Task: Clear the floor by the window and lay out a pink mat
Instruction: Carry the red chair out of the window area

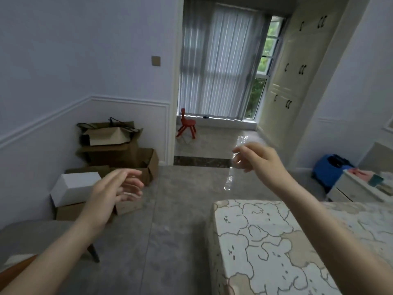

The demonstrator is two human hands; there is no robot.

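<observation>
1. Window [262, 67] is at the far end of the room, mostly covered by vertical blinds [219, 67]; it serves as the landmark here.
2. Floor by the window [214, 137]: a small red chair [186, 124] stands on it, below the window's left end.
3. No pink mat identifiable in view; cannot tell where it is.
4. Left hand [119, 188]: raised in mid-air, well short of the window, fingers loosely spread, grip holding nothing.
5. Right hand [258, 157]: raised, nearer the window than the left, fingers relaxed and slightly curled, grip empty.
6. Cardboard boxes [119, 150] are stacked against the wall left of the window alcove; a white box [74, 186] sits at the front of the pile.
7. Bed [276, 241] with patterned cover at the near right, far from the window.
8. Tall cabinets [297, 60] stand directly right of the window.
9. Blue object [328, 169] on the floor right of the window alcove; blurred.
</observation>
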